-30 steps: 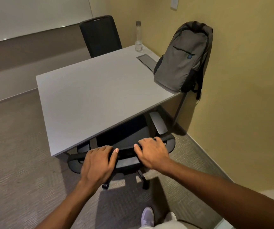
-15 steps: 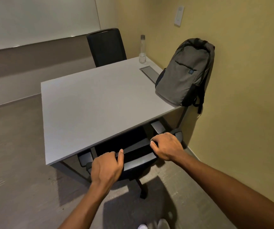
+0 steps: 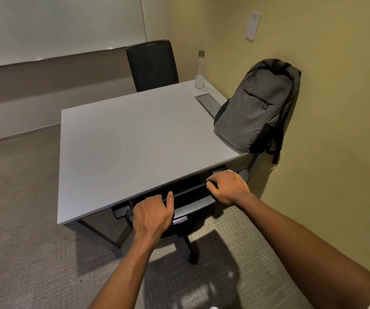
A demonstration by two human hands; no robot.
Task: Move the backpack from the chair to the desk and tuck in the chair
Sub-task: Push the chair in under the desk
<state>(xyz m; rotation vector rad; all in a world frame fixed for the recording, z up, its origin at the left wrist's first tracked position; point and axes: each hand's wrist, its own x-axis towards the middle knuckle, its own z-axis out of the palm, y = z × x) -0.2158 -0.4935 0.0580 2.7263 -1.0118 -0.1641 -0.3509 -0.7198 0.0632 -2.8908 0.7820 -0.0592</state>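
A grey backpack (image 3: 256, 105) stands upright on the right edge of the pale grey desk (image 3: 135, 139), leaning against the yellow wall. A black office chair (image 3: 190, 201) sits mostly under the desk's near edge; only the top of its backrest, an armrest and part of its base show. My left hand (image 3: 152, 214) grips the left part of the backrest top. My right hand (image 3: 227, 186) grips the right part of it. Both sets of fingers curl over the rim.
A second black chair (image 3: 152, 65) stands at the desk's far side. A clear water bottle (image 3: 200, 71) and a flush cable hatch (image 3: 208, 103) are at the far right of the desk. The yellow wall runs close on the right; grey carpet lies on the left.
The chair has rolled further under the desk, with both my hands moving forward on its backrest. The view has come closer to the desk.
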